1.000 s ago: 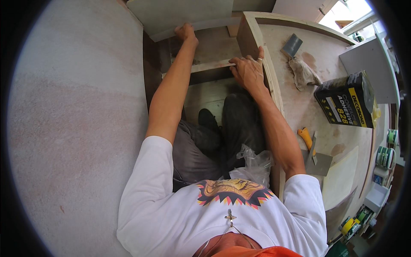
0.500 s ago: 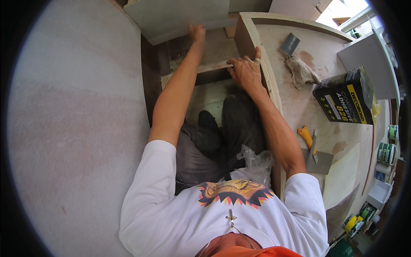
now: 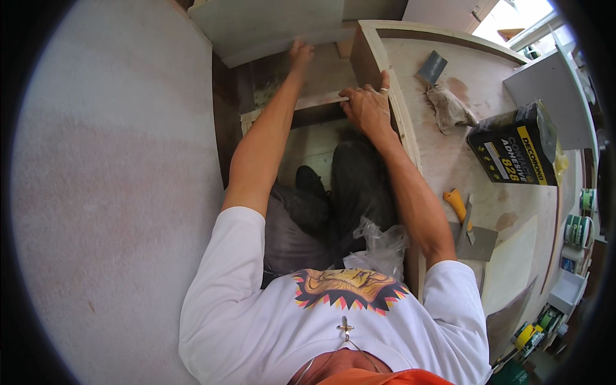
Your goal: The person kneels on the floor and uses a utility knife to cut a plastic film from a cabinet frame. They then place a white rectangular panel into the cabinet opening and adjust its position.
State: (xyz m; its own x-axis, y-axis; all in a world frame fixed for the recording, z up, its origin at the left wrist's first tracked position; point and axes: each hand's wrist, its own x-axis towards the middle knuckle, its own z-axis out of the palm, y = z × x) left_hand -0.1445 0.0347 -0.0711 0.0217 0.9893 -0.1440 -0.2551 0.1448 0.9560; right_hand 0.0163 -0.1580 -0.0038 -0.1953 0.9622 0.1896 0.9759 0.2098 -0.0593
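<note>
My left hand [image 3: 300, 55] is stretched far forward, smeared by motion, close to the lower edge of a pale grey panel [image 3: 273, 29]. Whether it holds anything is hidden by the blur. My right hand [image 3: 371, 110] rests where a narrow wooden rail [image 3: 314, 102] meets the edge of the wooden cabinet frame [image 3: 401, 112]. Its fingers are apart, some bent over the rail's end and one stretched along the frame. Behind the rail lies a wooden compartment floor [image 3: 327, 72], below my left hand.
To the right, a dusty worktop [image 3: 436, 154] bears a black adhesive tin [image 3: 513, 144], a crumpled rag [image 3: 449, 109], a grey scraper blade [image 3: 432, 66] and a yellow-handled cutter [image 3: 457, 206]. A large pale board [image 3: 115, 192] fills the left side. Clear plastic [image 3: 384, 247] lies by my legs.
My left hand has shifted a little down and to the right, by the panel's lower edge. My right hand stays in place on the wood.
</note>
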